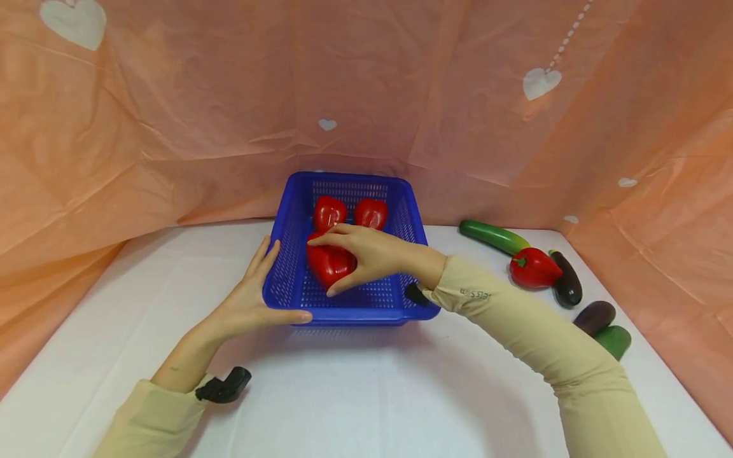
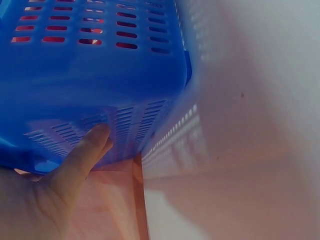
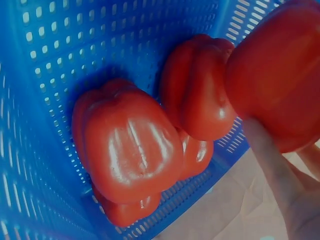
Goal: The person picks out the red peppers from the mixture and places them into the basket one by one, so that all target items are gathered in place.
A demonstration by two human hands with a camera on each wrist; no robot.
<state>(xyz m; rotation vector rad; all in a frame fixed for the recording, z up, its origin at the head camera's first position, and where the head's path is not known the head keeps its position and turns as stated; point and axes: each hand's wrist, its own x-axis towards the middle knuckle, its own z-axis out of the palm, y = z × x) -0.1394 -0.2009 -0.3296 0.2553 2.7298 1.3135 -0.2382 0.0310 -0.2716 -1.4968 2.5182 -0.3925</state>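
Note:
A blue plastic basket [image 1: 349, 315] with slotted walls stands on the white table. My left hand [image 1: 243, 308] spans its near left corner, fingers straight along the left side and thumb at the front rim. In the left wrist view, extended fingers lie against the slotted wall [image 2: 90, 82]. My right hand [image 1: 375, 253] grips a red bell pepper [image 1: 329, 262] over the basket, thumb on the near side and fingers on the far side. Several other red bell peppers [image 3: 130, 150] lie inside; two of them, a left one [image 1: 329, 213] and a right one [image 1: 371, 213], show behind the held pepper.
On the right of the table lie a green zucchini [image 1: 495, 236], a red bell pepper [image 1: 534, 268], a long dark eggplant [image 1: 567, 280], a short dark purple vegetable [image 1: 595, 317] and a green one [image 1: 614, 341]. An orange curtain [image 1: 366, 140] with white hearts hangs behind the basket.

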